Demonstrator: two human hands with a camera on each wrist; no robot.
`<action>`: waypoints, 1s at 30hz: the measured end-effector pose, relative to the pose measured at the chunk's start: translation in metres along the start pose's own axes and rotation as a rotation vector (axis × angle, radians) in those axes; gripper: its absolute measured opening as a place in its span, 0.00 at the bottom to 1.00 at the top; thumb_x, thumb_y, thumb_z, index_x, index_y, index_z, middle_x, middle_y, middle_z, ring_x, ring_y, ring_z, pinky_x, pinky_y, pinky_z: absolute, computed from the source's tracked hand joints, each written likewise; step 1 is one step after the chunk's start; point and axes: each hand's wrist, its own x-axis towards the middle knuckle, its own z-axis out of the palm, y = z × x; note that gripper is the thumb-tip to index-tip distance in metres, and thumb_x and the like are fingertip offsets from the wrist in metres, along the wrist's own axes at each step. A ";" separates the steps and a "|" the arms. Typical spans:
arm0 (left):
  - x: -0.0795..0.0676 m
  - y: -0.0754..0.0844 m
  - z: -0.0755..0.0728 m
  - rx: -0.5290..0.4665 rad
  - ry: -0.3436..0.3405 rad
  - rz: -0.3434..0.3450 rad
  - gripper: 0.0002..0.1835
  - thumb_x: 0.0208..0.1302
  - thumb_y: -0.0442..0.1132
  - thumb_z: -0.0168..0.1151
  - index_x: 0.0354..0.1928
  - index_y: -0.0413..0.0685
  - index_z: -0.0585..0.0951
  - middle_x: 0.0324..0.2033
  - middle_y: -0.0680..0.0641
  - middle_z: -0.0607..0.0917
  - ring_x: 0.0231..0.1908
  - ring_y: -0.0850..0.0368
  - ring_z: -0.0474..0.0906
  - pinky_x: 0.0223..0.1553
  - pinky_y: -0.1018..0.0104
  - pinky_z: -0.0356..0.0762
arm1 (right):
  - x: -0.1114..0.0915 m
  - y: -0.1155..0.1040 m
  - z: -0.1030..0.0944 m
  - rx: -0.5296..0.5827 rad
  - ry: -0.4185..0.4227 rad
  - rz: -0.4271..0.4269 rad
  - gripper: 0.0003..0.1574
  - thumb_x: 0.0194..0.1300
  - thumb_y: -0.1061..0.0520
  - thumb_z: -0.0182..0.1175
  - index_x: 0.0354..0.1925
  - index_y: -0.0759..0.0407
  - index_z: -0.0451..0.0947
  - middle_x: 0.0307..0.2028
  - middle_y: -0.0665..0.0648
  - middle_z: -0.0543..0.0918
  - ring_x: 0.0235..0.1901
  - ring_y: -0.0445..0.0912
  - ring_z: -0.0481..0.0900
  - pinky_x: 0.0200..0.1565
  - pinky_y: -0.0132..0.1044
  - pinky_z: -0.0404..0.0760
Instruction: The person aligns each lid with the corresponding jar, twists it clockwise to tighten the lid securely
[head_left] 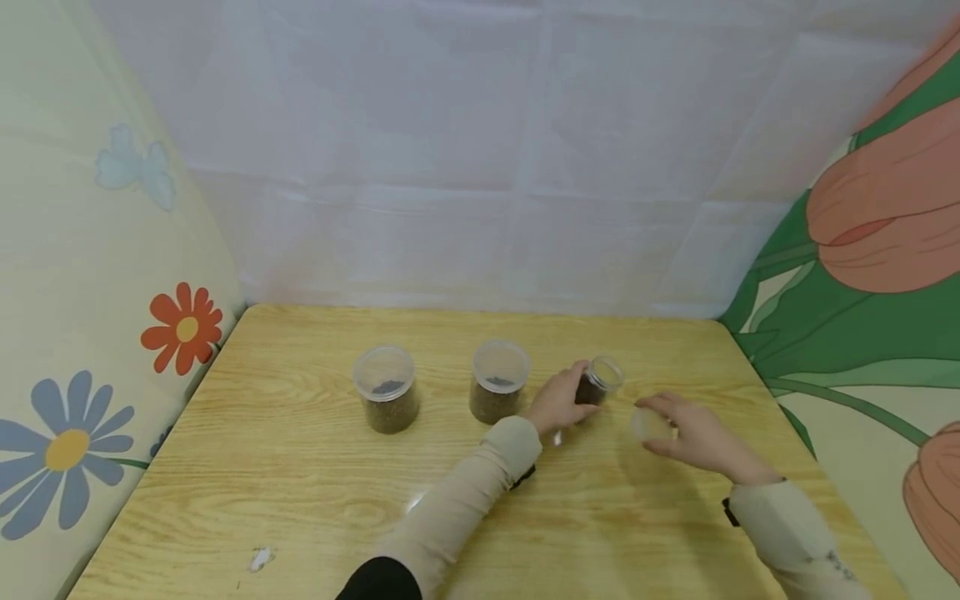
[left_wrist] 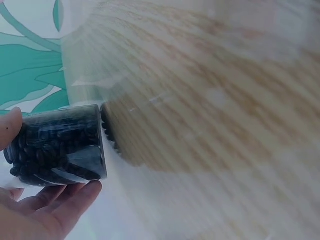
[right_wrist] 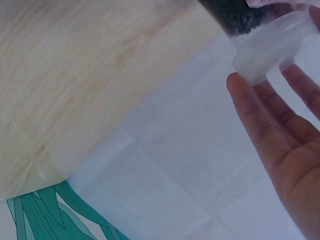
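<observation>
My left hand (head_left: pixel 558 402) grips a small clear jar (head_left: pixel 592 388) around its side, on the right part of the table. The jar leans to the right, its round mouth uncovered. In the left wrist view, dark beans (left_wrist: pixel 57 145) fill much of it, with fingers (left_wrist: pixel 77 207) along one side and the thumb on the other. My right hand (head_left: pixel 697 435) pinches a translucent round lid (head_left: pixel 642 423) by its edge, a short way right of the jar. In the right wrist view the lid (right_wrist: pixel 270 50) appears close to the dark-filled jar (right_wrist: pixel 232 15).
Two larger clear jars with pale lids and brown contents, a left one (head_left: pixel 392 410) and a middle one (head_left: pixel 495 402), stand upright left of my left hand. A white scrap (head_left: pixel 261 558) lies near the front left of the wooden table (head_left: pixel 315 483). A white sheet (head_left: pixel 450 242) hangs behind.
</observation>
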 end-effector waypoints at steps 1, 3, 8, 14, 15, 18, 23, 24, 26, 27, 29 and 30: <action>0.000 0.000 -0.001 0.013 -0.001 0.002 0.38 0.58 0.49 0.62 0.67 0.54 0.56 0.54 0.46 0.73 0.51 0.55 0.71 0.48 0.63 0.71 | 0.001 0.001 -0.002 0.001 0.015 0.001 0.30 0.50 0.58 0.67 0.50 0.68 0.73 0.42 0.65 0.77 0.32 0.50 0.76 0.29 0.42 0.75; -0.001 0.001 -0.002 0.034 -0.003 0.007 0.37 0.58 0.49 0.62 0.67 0.54 0.57 0.53 0.45 0.74 0.51 0.54 0.72 0.47 0.63 0.72 | 0.003 0.002 -0.006 0.001 0.042 0.002 0.30 0.50 0.59 0.67 0.50 0.69 0.73 0.42 0.65 0.77 0.32 0.51 0.76 0.31 0.43 0.76; -0.002 0.003 -0.003 0.069 -0.010 0.010 0.37 0.58 0.49 0.62 0.67 0.53 0.57 0.52 0.44 0.74 0.50 0.53 0.72 0.46 0.62 0.72 | 0.008 0.004 -0.014 0.015 0.081 -0.004 0.29 0.51 0.59 0.67 0.51 0.69 0.72 0.42 0.65 0.76 0.34 0.52 0.76 0.32 0.44 0.77; -0.002 0.003 -0.003 0.120 -0.021 0.010 0.37 0.58 0.50 0.61 0.67 0.53 0.57 0.53 0.45 0.73 0.51 0.53 0.72 0.47 0.62 0.72 | 0.019 0.005 -0.018 0.027 0.112 -0.016 0.30 0.52 0.58 0.67 0.52 0.69 0.71 0.44 0.66 0.76 0.36 0.53 0.76 0.35 0.46 0.77; -0.002 0.004 -0.002 0.133 -0.023 0.009 0.37 0.58 0.50 0.61 0.67 0.53 0.57 0.53 0.44 0.73 0.51 0.53 0.72 0.46 0.62 0.73 | 0.021 0.005 -0.018 0.035 0.112 -0.012 0.30 0.53 0.58 0.66 0.53 0.69 0.71 0.45 0.66 0.76 0.37 0.54 0.76 0.36 0.47 0.77; -0.002 0.005 -0.002 0.165 -0.034 0.001 0.37 0.58 0.51 0.61 0.67 0.54 0.57 0.53 0.45 0.73 0.50 0.53 0.72 0.44 0.61 0.74 | 0.028 0.007 -0.017 0.065 0.104 -0.003 0.31 0.55 0.55 0.65 0.55 0.68 0.70 0.47 0.66 0.74 0.39 0.55 0.75 0.39 0.48 0.77; -0.002 0.006 -0.002 0.193 -0.051 -0.005 0.38 0.58 0.52 0.60 0.67 0.56 0.56 0.54 0.45 0.72 0.51 0.53 0.71 0.43 0.60 0.74 | 0.038 0.011 -0.014 0.081 0.101 -0.018 0.32 0.56 0.55 0.64 0.56 0.68 0.69 0.47 0.66 0.75 0.40 0.55 0.75 0.40 0.49 0.77; -0.002 0.007 -0.003 0.192 -0.052 -0.006 0.38 0.58 0.52 0.60 0.67 0.56 0.56 0.54 0.45 0.72 0.52 0.53 0.71 0.43 0.60 0.74 | 0.039 0.011 -0.013 0.083 0.103 -0.022 0.32 0.56 0.55 0.64 0.56 0.68 0.69 0.47 0.66 0.75 0.40 0.55 0.75 0.40 0.49 0.77; -0.002 0.007 -0.004 0.189 -0.054 -0.011 0.37 0.58 0.51 0.60 0.67 0.56 0.56 0.54 0.45 0.72 0.52 0.53 0.71 0.43 0.59 0.74 | 0.042 0.013 -0.013 0.089 0.106 -0.030 0.31 0.56 0.56 0.65 0.56 0.68 0.69 0.48 0.67 0.74 0.40 0.55 0.75 0.39 0.49 0.77; -0.002 0.008 -0.004 0.186 -0.054 -0.014 0.37 0.58 0.51 0.60 0.67 0.56 0.56 0.54 0.45 0.72 0.52 0.53 0.71 0.43 0.59 0.74 | 0.043 0.013 -0.013 0.091 0.106 -0.033 0.31 0.56 0.56 0.65 0.55 0.68 0.69 0.48 0.67 0.74 0.40 0.55 0.75 0.39 0.49 0.77; -0.003 0.009 -0.005 0.187 -0.056 -0.017 0.37 0.58 0.51 0.60 0.67 0.56 0.56 0.55 0.45 0.72 0.52 0.52 0.71 0.43 0.59 0.74 | 0.044 0.015 -0.012 0.100 0.100 -0.035 0.31 0.56 0.56 0.65 0.56 0.68 0.69 0.48 0.67 0.74 0.40 0.56 0.75 0.40 0.50 0.77; -0.003 0.009 -0.006 0.190 -0.055 -0.018 0.37 0.58 0.51 0.60 0.67 0.56 0.56 0.54 0.45 0.72 0.51 0.52 0.71 0.42 0.59 0.75 | 0.045 0.015 -0.012 0.105 0.095 -0.035 0.31 0.56 0.56 0.64 0.56 0.68 0.69 0.48 0.67 0.74 0.40 0.56 0.75 0.40 0.50 0.77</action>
